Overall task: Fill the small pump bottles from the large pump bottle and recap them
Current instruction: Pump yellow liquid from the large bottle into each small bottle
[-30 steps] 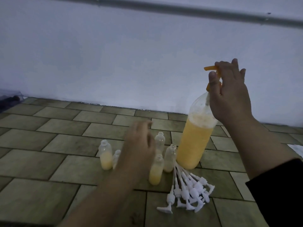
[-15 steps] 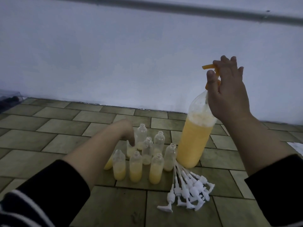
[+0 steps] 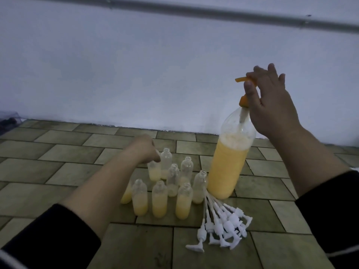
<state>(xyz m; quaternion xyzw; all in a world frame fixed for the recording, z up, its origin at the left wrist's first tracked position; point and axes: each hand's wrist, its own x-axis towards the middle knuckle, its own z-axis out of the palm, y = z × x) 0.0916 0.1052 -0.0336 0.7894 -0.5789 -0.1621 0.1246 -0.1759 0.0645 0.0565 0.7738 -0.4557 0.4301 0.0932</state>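
A large clear bottle (image 3: 229, 164), mostly full of yellow liquid, stands on the tiled floor at the right. Its orange pump head (image 3: 243, 90) sticks up from the neck, and my right hand (image 3: 272, 105) is closed around it. Several small uncapped bottles (image 3: 169, 183) stand in a cluster left of the large bottle, some partly filled with yellow liquid. My left hand (image 3: 144, 150) reaches to the back of the cluster and grips the neck of a partly filled small bottle (image 3: 154, 169). A pile of white pump caps (image 3: 223, 228) lies on the floor in front of the large bottle.
A pale wall (image 3: 136, 74) rises just behind the bottles, with a grey pipe (image 3: 194, 11) running along its top. A dark object (image 3: 8, 121) sits at the far left floor edge. The floor is olive rectangular tiles (image 3: 58, 152).
My left hand moved from in front of the cluster to its back row and closed on a small bottle. My right hand stayed on the orange pump head.
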